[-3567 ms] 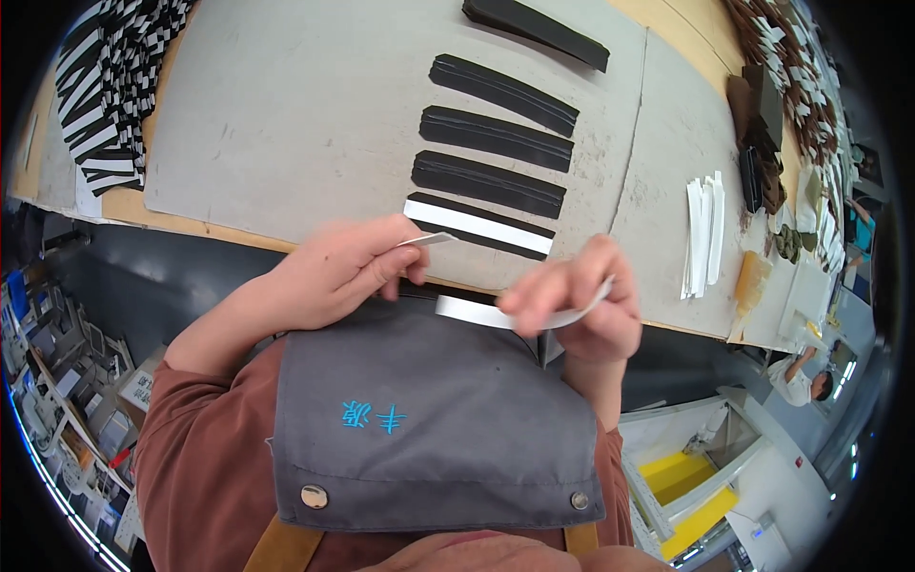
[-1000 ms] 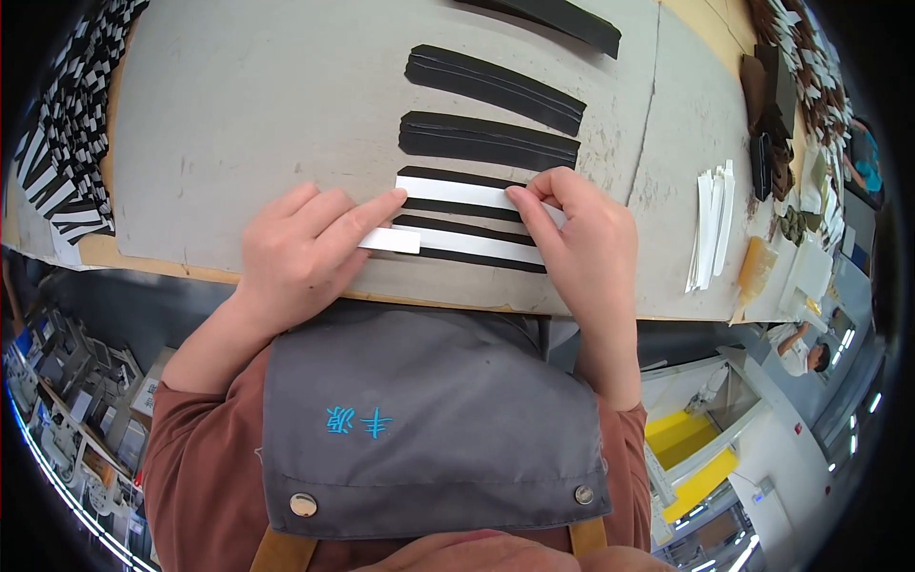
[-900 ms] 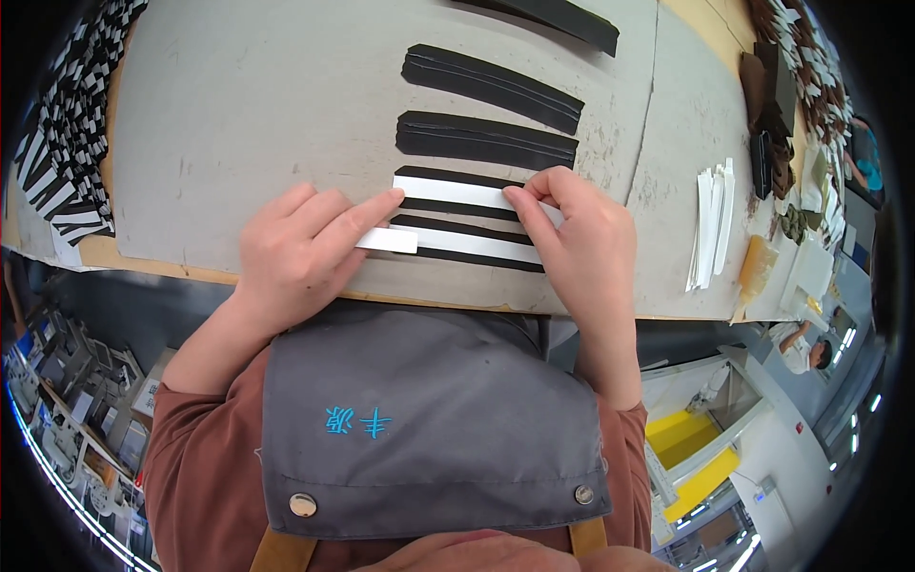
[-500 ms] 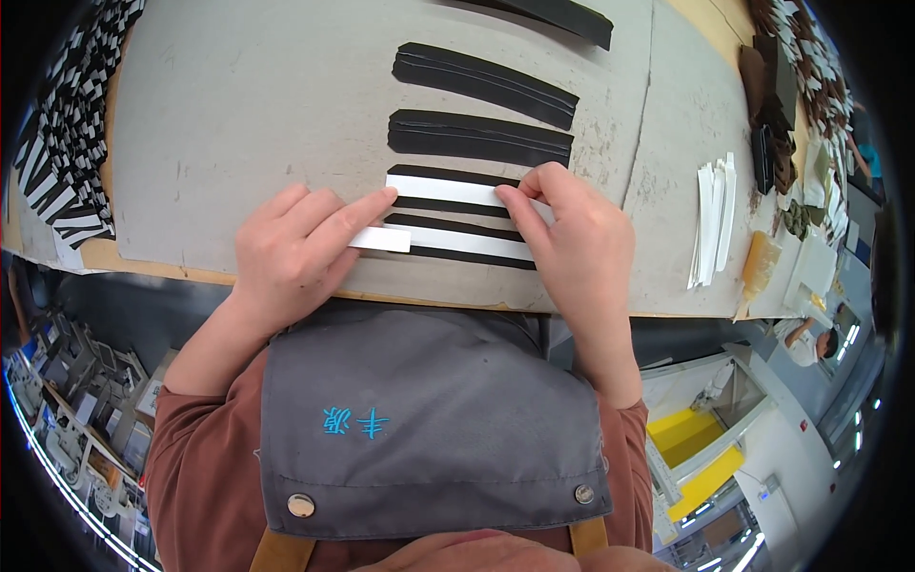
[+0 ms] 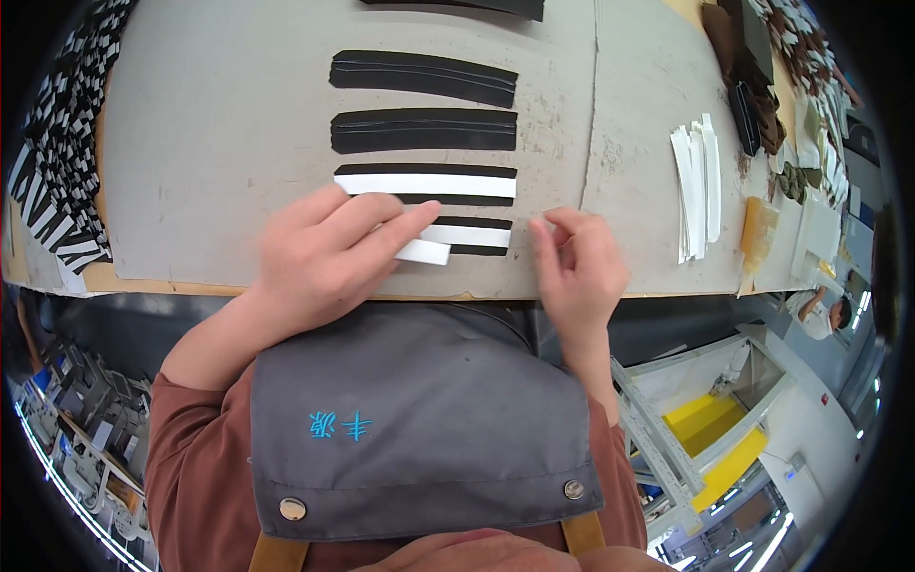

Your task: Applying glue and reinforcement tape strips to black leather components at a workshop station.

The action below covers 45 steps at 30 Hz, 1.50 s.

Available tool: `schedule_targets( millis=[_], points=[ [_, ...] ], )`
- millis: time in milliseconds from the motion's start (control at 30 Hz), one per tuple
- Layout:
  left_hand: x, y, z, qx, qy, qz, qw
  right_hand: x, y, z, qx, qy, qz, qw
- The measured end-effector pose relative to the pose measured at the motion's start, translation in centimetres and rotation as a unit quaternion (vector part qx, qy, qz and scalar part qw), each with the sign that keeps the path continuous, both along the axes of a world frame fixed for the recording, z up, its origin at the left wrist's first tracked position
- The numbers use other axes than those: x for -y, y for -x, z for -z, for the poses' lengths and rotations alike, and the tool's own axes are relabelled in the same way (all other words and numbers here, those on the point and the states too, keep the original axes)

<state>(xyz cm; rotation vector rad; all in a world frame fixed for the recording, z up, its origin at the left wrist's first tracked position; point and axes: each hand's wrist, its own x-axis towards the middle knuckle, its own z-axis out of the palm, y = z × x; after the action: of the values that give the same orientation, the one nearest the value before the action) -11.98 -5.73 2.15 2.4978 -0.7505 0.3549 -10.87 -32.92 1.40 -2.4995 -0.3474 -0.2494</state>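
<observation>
My left hand [image 5: 329, 246] is closed on white strips, whose free ends [image 5: 426, 252] stick out past its fingers. Under its fingertips lies the nearest black strip [image 5: 495, 225], with a white band along its middle. Just beyond is another black strip [image 5: 505, 201] bearing a white strip [image 5: 438, 185] lengthwise; my left knuckles overlap its lower left part. My right hand [image 5: 583, 259] hovers near the table's front edge, right of the strips, fingers loosely curled, thumb apart and nothing visible in them. Two black strips with a lengthwise seam lie farther up, one [image 5: 424, 132] above the white-banded ones, another [image 5: 424, 78] behind.
One more black piece [image 5: 467, 7] is cut off by the top edge. Loose white strips [image 5: 698, 191] lie on the right of the grey tabletop [image 5: 219, 124], near a yellowish block [image 5: 759, 234] and brown pieces [image 5: 732, 48]. Black-and-white strips [image 5: 62, 143] heap up at left.
My right hand has let go of the white strip on the black piece and drawn back toward me. My left hand has shifted right and nearer the closest strip, white strips still held. The view has shifted.
</observation>
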Motion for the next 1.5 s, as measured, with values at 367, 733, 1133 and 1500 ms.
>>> schedule_targets(
  millis=[367,733,1133,1500],
  points=[
    [2.7,-1.1,0.5,-0.016,-0.083,0.005,0.996,-0.1,0.8,0.9,0.024,0.044,-0.088,0.995],
    [-0.8,1.2,0.7,-0.038,-0.073,-0.07,0.994,-0.3,0.6,0.7,-0.004,0.073,-0.095,0.993],
    [-3.9,2.6,-1.4,-0.221,0.169,-0.068,0.958,-0.1,1.1,-0.5,-0.038,-0.063,-0.009,0.997],
    [-1.7,1.5,-3.0,-0.59,0.428,0.058,0.681,-6.8,-0.8,-3.7,-0.326,-0.357,-0.188,0.855]
  ],
)
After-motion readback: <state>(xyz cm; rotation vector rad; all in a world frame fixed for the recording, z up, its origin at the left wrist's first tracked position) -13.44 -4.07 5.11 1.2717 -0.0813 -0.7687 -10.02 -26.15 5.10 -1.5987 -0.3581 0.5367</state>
